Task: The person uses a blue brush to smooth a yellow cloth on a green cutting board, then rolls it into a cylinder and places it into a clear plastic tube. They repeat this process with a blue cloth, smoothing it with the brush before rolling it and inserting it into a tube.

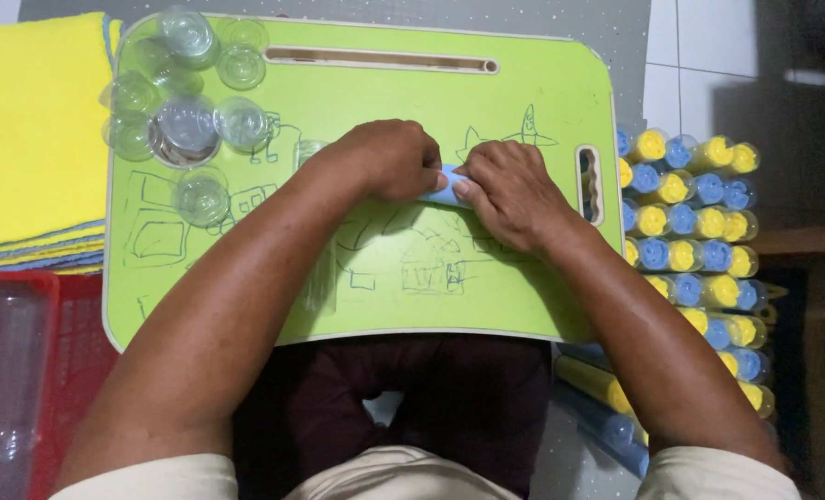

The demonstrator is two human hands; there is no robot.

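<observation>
From the head camera, looking down, the left hand [384, 159] and the right hand [509, 193] meet in the middle of a bright green plastic lap tray with blue pen drawings on it [523, 93]; both hands pinch one small light blue piece [450, 188] between them, with the fingers closed tight on it; most of it is hidden, so it may be a bit of cloth or a soft tube, and that is hard to tell; it sits just above the tray top, near the middle; it looks light and soft, likely to bend easily and not to break; the ends that stick out past the fingers look like the best place to hold it.

The tray is flat, smooth and hard; a bunch of small clear plastic cups [186, 102] lies at its far left corner; a stack of yellow cloths [33, 120] lies just beside the tray on the left, with a red plastic basket [47, 370] nearer the person; on the right stand rows of yellow and blue tubes [694, 222], packed close; the floor is grey with white tiles beyond.
</observation>
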